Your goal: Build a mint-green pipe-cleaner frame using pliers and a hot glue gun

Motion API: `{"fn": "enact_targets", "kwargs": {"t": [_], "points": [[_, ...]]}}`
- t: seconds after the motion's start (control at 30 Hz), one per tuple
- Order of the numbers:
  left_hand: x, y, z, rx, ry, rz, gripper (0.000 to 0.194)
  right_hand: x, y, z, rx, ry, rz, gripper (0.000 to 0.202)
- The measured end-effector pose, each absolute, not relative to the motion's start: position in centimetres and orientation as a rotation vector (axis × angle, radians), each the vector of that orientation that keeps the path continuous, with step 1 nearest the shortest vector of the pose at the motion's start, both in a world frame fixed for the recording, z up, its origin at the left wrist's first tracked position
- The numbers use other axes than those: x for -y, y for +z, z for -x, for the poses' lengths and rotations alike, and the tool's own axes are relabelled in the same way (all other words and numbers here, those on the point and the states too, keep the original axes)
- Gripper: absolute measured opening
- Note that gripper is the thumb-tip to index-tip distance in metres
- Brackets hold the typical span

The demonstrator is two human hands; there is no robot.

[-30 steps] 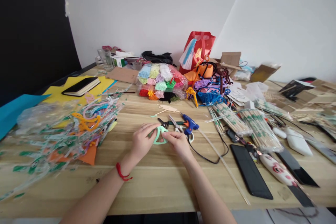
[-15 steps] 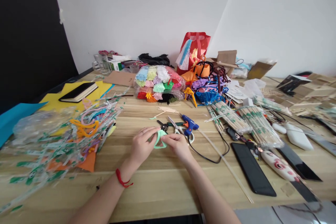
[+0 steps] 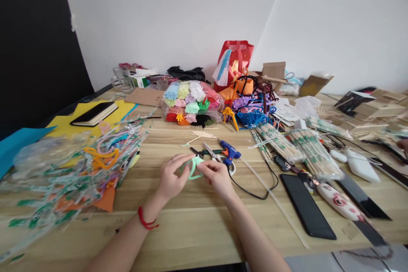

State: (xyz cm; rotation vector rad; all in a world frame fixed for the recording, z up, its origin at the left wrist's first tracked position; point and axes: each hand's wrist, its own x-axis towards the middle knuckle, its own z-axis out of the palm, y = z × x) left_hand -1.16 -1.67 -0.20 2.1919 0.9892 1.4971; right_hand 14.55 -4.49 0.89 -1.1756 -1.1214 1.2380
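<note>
Above the middle of the table, a mint-green fuzzy pipe cleaner, bent into a loop, is pinched by both hands. My left hand, with a red cord on its wrist, grips the loop's upper left side between thumb and fingers. On the other side, the thumb and forefinger of my right hand close on its right end. Just behind the hands lie scissors, dark-jawed pliers partly hidden by the fingers, and a blue glue gun with a black cord. A thin stick with a green tip lies farther back.
To the left are heaped wrappers and pipe cleaners. A bag of colourful pipe cleaners and a red bag stand behind. Right are bundled wooden sticks, a black phone and a clear glue stick. Part of a hand seemingly shows far right.
The green loop has turned slightly and looks narrower between the fingers. Both hands keep their pinch nearly in place. Something like a hand has appeared at the far right edge.
</note>
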Motion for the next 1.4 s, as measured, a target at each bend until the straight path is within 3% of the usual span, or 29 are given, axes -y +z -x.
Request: {"fn": "enact_targets", "kwargs": {"t": [0.27,0.53,0.83,1.0,1.4], "points": [[1.1,0.4,1.9,-0.892,1.426,-2.164,0.017,4.0,-0.4,-14.7,1.095,1.163,1.158,0.032],[1.0,0.9,2.3,-0.82,1.408,-2.203,0.012,4.1,-1.0,-15.4,1.555,0.549,1.166,0.011],[1.4,0.7,1.9,-0.84,1.235,-2.015,0.015,4.6,-1.0,-15.6,1.738,0.155,1.082,0.021],[1.4,0.1,1.6,-0.881,1.161,-1.889,0.028,4.5,-1.4,-15.6,1.74,0.044,1.032,0.023],[1.8,0.6,1.3,-0.863,1.393,-2.177,0.019,4.4,-1.5,-16.2,1.847,-0.002,0.957,0.031]]}}
